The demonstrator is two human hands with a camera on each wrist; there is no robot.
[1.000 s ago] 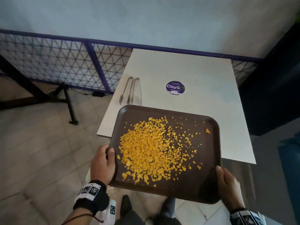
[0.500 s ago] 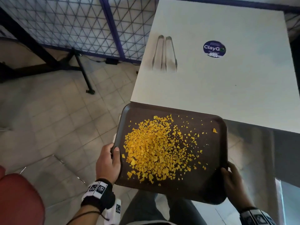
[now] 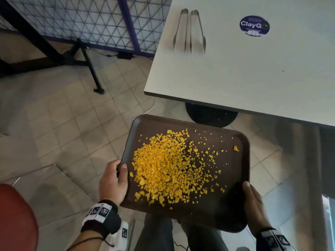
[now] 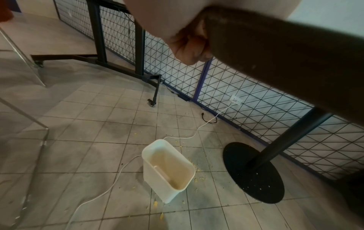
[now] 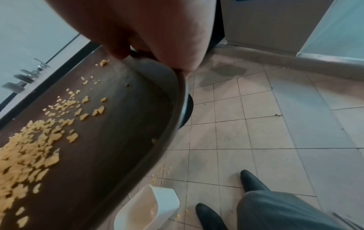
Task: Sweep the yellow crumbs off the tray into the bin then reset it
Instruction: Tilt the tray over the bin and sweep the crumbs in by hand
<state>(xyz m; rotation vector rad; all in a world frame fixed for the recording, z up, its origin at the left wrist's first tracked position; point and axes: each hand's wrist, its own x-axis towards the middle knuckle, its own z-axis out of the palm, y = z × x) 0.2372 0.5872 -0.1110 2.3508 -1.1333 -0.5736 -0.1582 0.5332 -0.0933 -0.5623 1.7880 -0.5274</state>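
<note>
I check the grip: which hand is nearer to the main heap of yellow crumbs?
Left. The left hand grips the tray edge beside the crumbs; the right hand holds the barer corner.

In the head view the tray (image 3: pixel 233 201) hides the bin, and it also hides the fingers of both hands under its rim. Only the thumb of the left hand (image 3: pixel 113 182) and the thumb of the right hand (image 3: pixel 254 205) lie on top. The table (image 3: pixel 253 73) runs off the top and right edges. The small print on the round purple sticker (image 3: pixel 254 26) is too blurry to read. In the right wrist view the bin (image 5: pixel 145 213) is cut off at the bottom edge, partly behind the tray. The red seat (image 3: pixel 16 220) is cut off at the left.
</note>
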